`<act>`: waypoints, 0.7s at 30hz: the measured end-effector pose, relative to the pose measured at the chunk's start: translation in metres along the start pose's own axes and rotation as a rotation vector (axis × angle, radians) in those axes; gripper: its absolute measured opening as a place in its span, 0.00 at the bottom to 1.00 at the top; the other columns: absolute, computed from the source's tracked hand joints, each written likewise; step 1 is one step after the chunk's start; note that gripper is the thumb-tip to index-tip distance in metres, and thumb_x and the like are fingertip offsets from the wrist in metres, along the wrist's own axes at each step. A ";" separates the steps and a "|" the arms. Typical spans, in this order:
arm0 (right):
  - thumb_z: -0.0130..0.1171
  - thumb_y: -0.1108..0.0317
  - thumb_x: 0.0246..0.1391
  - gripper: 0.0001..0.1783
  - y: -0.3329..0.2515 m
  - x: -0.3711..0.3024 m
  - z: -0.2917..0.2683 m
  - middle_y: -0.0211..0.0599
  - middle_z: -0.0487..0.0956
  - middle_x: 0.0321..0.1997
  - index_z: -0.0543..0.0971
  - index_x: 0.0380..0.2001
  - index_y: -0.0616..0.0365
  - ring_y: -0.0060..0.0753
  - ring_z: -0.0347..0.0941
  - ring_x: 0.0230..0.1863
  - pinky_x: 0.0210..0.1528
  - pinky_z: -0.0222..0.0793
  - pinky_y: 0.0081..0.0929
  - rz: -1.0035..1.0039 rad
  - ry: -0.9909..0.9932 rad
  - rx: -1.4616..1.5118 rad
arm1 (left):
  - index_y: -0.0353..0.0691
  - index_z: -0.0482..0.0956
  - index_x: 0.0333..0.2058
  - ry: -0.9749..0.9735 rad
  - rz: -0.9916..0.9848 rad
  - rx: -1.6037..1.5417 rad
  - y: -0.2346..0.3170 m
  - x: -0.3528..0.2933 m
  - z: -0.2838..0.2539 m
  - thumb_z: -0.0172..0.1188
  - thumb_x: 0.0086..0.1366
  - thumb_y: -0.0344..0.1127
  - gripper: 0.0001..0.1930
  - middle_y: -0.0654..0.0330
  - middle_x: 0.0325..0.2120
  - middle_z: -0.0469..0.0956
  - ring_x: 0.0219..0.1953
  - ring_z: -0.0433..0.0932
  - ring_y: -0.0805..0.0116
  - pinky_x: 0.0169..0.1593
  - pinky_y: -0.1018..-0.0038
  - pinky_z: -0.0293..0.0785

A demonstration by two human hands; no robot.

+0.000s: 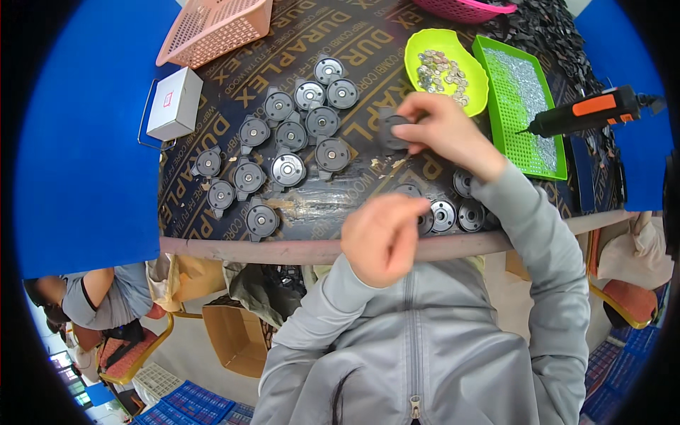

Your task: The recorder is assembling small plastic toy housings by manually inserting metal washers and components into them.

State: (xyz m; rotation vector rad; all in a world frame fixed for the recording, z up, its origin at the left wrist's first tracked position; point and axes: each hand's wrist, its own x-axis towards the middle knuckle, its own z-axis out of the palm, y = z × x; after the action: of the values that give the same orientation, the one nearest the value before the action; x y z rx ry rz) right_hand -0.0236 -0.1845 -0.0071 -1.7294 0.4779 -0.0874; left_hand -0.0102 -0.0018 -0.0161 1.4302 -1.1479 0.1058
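Observation:
My right hand (445, 129) pinches a dark grey round plastic part (392, 133) between thumb and fingers, over the middle of the table. Closer to the front edge is my left hand (384, 237), its fingers curled together and slightly smeared by motion; what they hold, if anything, is hidden. Beside its fingertips lie several round parts with metallic rings, among them one with a shiny ring (443, 215). Left of centre, several dark grey round parts with side tabs (288, 170) are spread about, each with a small metal piece in its middle.
A yellow-green bowl (419, 44) holds small metal pieces. Beside it, a green tray (501, 134) contains many small silvery pieces, with a black-and-orange electric screwdriver (588, 112) over it. A white box (174, 106) and a pink basket (212, 34) stand at left.

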 end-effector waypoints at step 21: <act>0.55 0.77 0.45 0.07 -0.014 -0.114 -0.035 0.35 0.73 0.25 0.75 0.31 0.62 0.29 0.69 0.25 0.26 0.63 0.23 -0.398 0.296 -0.431 | 0.33 0.72 0.39 -0.106 -0.436 -0.072 0.003 -0.006 -0.017 0.51 0.57 0.23 0.09 0.57 0.35 0.70 0.29 0.68 0.74 0.29 0.83 0.66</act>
State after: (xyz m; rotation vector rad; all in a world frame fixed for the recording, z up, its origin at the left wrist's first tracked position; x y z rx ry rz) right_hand -0.1348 -0.1739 0.0370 -2.2330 0.3766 -0.5670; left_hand -0.0062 0.0161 -0.0132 1.6034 -0.8906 -0.3173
